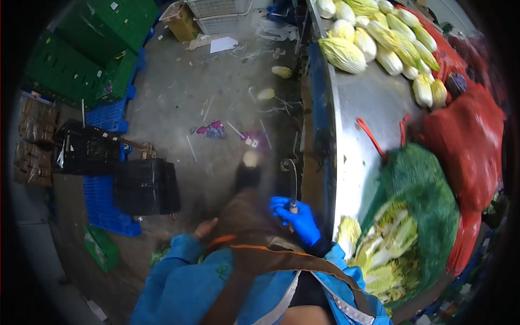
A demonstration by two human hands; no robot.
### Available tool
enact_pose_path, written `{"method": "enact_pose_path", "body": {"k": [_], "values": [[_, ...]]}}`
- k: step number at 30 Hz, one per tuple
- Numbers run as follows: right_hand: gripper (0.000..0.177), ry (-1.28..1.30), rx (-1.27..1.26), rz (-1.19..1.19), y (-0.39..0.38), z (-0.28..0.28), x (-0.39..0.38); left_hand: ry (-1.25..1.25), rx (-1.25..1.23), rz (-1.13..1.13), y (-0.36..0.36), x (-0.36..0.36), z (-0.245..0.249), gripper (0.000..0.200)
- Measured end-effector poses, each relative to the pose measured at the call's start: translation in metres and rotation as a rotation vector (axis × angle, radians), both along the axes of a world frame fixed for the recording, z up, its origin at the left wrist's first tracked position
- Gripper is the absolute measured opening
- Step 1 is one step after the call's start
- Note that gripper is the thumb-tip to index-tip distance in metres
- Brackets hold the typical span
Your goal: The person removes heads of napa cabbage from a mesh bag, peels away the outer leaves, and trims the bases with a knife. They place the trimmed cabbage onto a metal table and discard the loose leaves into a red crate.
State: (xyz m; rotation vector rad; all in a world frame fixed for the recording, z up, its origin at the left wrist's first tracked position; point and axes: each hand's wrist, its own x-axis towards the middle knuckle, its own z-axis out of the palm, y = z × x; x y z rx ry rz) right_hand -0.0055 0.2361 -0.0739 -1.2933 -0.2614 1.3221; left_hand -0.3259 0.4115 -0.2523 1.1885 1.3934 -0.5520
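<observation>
My right hand (299, 221), in a blue glove, is wrapped round the handle of a knife (294, 189) with a curved blade, beside the metal table (352, 135). My left hand (206, 228) is bare and hangs low by the brown apron (244, 216); its fingers are too small and partly hidden to read. On the table, a green net bag (433, 189) lies open with loose cabbage leaves (387, 244) in it. Next to it is a pale cabbage (348, 236). Many napa cabbages (346, 55) are piled at the table's far end.
Red net sacks (466, 141) line the table's right side. Green crates (70, 70), blue pallets (103, 200) and black boxes (145, 187) stand at the left. Plastic scraps (211, 130) and a fallen cabbage (281, 71) lie on the floor. White baskets (222, 23) are at the back.
</observation>
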Motion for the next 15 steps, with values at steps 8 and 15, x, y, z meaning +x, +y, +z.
{"method": "enact_pose_path", "body": {"k": [8,15], "values": [[0.032,0.018,-0.362,-0.031,0.206,-0.13,0.136,0.172,0.251,-0.231,0.179,0.156,-0.002,0.057],[0.02,0.132,-0.357,-0.152,0.367,-0.18,0.282,-0.217,0.221,0.205,0.377,0.222,0.049,0.031]]}}
